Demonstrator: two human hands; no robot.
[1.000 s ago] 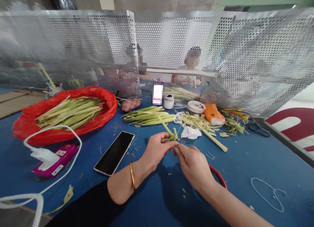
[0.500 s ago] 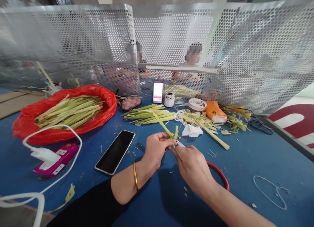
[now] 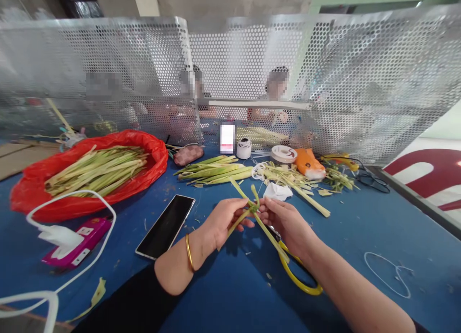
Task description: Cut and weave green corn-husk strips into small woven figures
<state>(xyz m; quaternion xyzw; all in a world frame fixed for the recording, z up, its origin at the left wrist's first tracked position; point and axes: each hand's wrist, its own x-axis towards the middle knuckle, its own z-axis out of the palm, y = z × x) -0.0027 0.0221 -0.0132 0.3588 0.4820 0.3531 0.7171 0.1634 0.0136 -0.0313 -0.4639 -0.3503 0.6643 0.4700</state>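
Note:
My left hand (image 3: 226, 219) pinches a knot of green leaf strips (image 3: 254, 207) in front of me, its fingers closed. Several loose strip ends stick out from the knot, two upward and two downward. On the knot's right side, the thumb and fingers of my right hand (image 3: 288, 220) are closed on it as well. Scissors with yellow handles (image 3: 306, 289) show below my right hand, their blades partly behind its fingers. Whether that hand also holds the scissors, I cannot tell.
On the blue table (image 3: 223, 294) are a red bag (image 3: 156, 155) of leaf strips, a phone (image 3: 165, 227), a purple power strip (image 3: 81, 244) with a white cable, leaf bundles (image 3: 216, 172), a tape roll (image 3: 283, 154) and an orange packet (image 3: 309, 164). A perforated metal screen (image 3: 245, 50) stands behind; people sit beyond.
My right hand has shifted its grip from a pale, thin blade-like piece at the knot to the strips. Long strip ends now hang downward. A red loop has given way to yellow scissor handles.

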